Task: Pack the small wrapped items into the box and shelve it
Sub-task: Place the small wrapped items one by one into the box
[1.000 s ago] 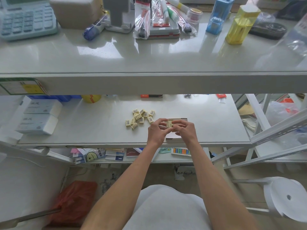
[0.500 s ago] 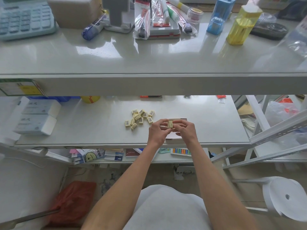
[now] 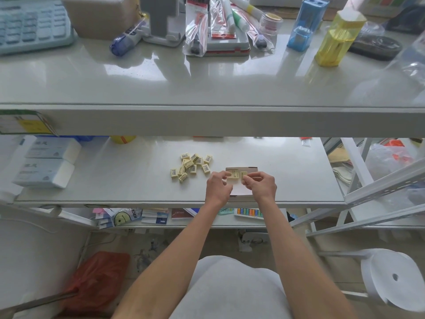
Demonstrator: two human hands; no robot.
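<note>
Several small pale-yellow wrapped items with barcodes (image 3: 192, 165) lie in a loose pile on the middle shelf. Right of the pile sits a small flat cardboard box (image 3: 241, 169), mostly hidden by my hands. My left hand (image 3: 218, 186) pinches one wrapped item (image 3: 234, 174) over the box. My right hand (image 3: 261, 184) pinches a second wrapped item (image 3: 243, 174) beside the first. Both items hover just above the box's far end.
White tissue packs (image 3: 46, 164) are stacked at the shelf's left. The upper shelf (image 3: 207, 88) carries a calculator (image 3: 30, 21), packaged pens, and blue and yellow containers (image 3: 335, 40). Notebooks and an abacus toy (image 3: 249, 212) sit on the lower shelf. A white paper roll (image 3: 395, 277) stands at right.
My hands, which held the items pressed together a second ago, have drawn slightly apart, so two separate wrapped items show between my fingertips above the box.
</note>
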